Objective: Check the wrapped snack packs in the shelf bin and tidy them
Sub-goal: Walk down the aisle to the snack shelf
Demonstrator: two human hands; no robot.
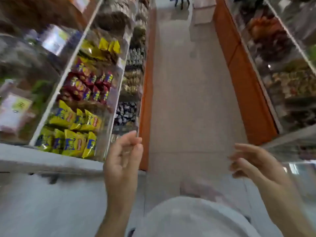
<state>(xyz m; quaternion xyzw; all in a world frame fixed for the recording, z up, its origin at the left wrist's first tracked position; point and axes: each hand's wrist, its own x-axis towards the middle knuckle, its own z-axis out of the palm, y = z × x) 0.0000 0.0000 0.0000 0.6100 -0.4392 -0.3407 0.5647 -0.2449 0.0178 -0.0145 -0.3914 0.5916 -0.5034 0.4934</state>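
Note:
Clear shelf bins line the left of the aisle. The nearest bin [109, 139] holds several yellow wrapped snack packs [73, 134]. Behind it lie red snack packs [89, 86] and more yellow packs [106, 47]. My left hand [124, 156] hangs in the air just right of the nearest bin, fingers loosely curled, holding nothing. My right hand [251, 161] is raised over the aisle floor, fingers relaxed and empty. Neither hand touches a pack. The view is blurred.
A lower row of bins [130, 89] with small wrapped sweets runs beside an orange shelf base [147, 93]. Across the grey tiled aisle floor [188, 93] stand more clear bins [287, 79] on an orange base. A person's legs [181, 1] show far down the aisle.

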